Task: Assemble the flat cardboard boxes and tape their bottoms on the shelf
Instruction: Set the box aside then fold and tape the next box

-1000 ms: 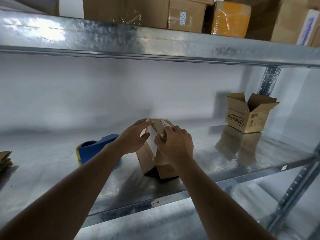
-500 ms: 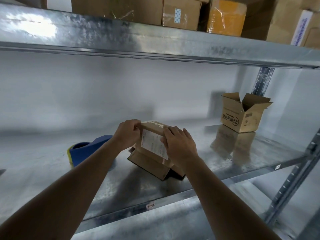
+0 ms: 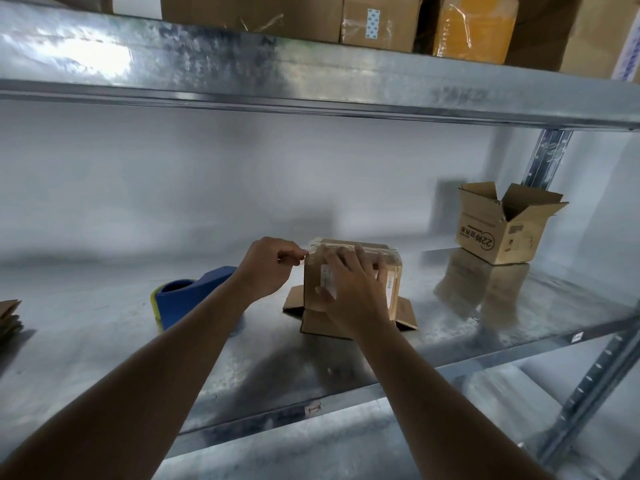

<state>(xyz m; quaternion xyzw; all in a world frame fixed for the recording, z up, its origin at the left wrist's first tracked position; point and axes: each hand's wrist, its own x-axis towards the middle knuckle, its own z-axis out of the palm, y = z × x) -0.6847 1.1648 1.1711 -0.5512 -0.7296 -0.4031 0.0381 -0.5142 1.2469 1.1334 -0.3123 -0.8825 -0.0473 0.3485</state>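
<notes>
A small cardboard box (image 3: 393,271) stands upside down on the metal shelf (image 3: 104,341), its taped bottom up and its open flaps splayed on the shelf. My right hand (image 3: 349,285) lies flat against the box's near side with fingers spread toward the top edge. My left hand (image 3: 268,266) is at the box's upper left corner, fingers curled, pinching what looks like a tape end there. A blue tape dispenser (image 3: 188,301) sits on the shelf just left of my left forearm. An assembled box (image 3: 498,228) with open top flaps stands at the far right.
Flat cardboard pieces (image 3: 8,317) lie at the shelf's left edge. The upper shelf beam (image 3: 311,84) carries several packed boxes. A steel upright (image 3: 547,157) rises behind the assembled box, another (image 3: 595,382) at the front right.
The box went from tilted on its edge to standing squarely with flaps on the shelf. My right hand spread flat over its near side; my left hand shifted to the upper left corner.
</notes>
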